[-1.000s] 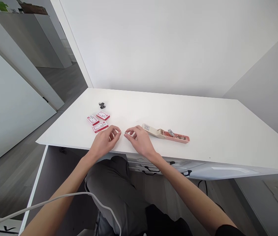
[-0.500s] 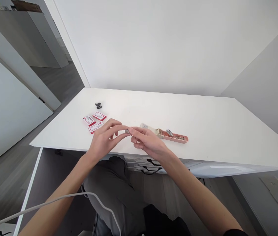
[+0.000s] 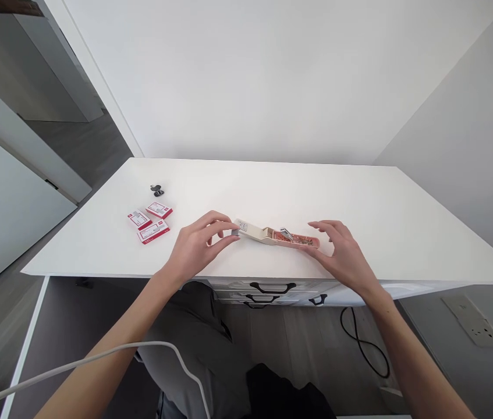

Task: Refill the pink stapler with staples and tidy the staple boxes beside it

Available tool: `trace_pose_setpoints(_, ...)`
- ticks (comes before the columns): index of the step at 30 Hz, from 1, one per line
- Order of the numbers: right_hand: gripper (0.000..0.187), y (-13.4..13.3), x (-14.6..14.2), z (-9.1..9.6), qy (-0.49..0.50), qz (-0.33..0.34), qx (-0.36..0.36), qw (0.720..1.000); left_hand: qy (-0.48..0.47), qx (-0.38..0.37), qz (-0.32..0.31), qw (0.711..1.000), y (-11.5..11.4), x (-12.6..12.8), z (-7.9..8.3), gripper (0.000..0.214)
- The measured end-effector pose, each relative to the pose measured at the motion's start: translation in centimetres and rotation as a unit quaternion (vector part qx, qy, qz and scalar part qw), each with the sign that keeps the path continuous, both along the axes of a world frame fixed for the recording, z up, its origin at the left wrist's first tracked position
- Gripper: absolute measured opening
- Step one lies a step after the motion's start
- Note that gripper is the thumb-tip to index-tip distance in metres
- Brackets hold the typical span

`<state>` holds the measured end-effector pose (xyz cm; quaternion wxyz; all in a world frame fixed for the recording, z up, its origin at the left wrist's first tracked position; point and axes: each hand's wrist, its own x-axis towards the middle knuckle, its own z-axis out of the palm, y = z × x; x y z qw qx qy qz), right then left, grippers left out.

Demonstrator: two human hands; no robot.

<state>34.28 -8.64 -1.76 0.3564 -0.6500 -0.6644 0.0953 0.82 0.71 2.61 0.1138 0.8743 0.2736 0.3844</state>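
Left hand (image 3: 198, 247): closed in a pinch, with thumb and forefinger holding a small grey staple strip (image 3: 234, 232); the other fingers are curled loosely.
Staple strip: held just above the desk, right at the cream tip of the stapler (image 3: 272, 234). I cannot tell whether the two touch.
Stapler: swung open and lying flat on the white desk (image 3: 381, 221), close to its near edge. The cream arm points toward 9 o'clock and the pink base toward 3 o'clock, with metal parts showing in the pink channel.
Right hand (image 3: 344, 253): open, fingers spread and curved, cupped about the pink end of the stapler. The thumb is at the stapler's near side and nothing is gripped. Contact is unclear.
Staple boxes (image 3: 153, 231): three red-and-white boxes in a loose cluster at 9 o'clock from the stapler, well apart from the left hand.
Binder clip (image 3: 156, 190): black, at 12 o'clock from the boxes, nearer the wall.
Drawer handles (image 3: 272, 287): black, below the desk edge at 6 o'clock from the stapler.
Cables: a white cable (image 3: 98, 358) crosses the left forearm; a black cable (image 3: 362, 343) loops on the floor.
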Motion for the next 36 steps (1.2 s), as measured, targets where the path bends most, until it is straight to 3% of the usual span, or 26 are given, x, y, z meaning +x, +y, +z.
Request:
trace_pose_setpoints(3,0.046,0.4,2.7,-1.7,-0.015,0.011,-0.058,0.998,0.015,0.007,-0.023,1.0,0.5,1.9,0.3,0.018)
trace_pose_setpoints(6,0.04,0.8,3.4,-2.3,0.007,0.033,-0.059,0.998,0.04,0.011,-0.035,0.999,1.0,3.5,0.7,0.018)
trace_pose_setpoints(11,0.04,1.0,2.7,-0.5,0.091,0.055,-0.044,0.993,0.076,-0.035,-0.035,0.996,1.4,5.3,1.6,0.02)
trace_pose_setpoints(17,0.04,1.4,1.6,1.6,0.096,0.062,0.002,0.993,0.089,-0.102,-0.023,0.99,1.7,6.9,2.2,0.022)
trace_pose_setpoints(28,0.025,1.7,-0.5,3.7,0.061,0.093,0.055,0.992,0.139,-0.104,-0.022,0.985,2.4,7.5,1.8,0.016)
trace_pose_setpoints(36,0.023,1.8,-1.0,4.1,0.03,0.109,0.071,0.991,0.173,-0.076,-0.002,0.982,2.9,7.3,1.0,0.02)
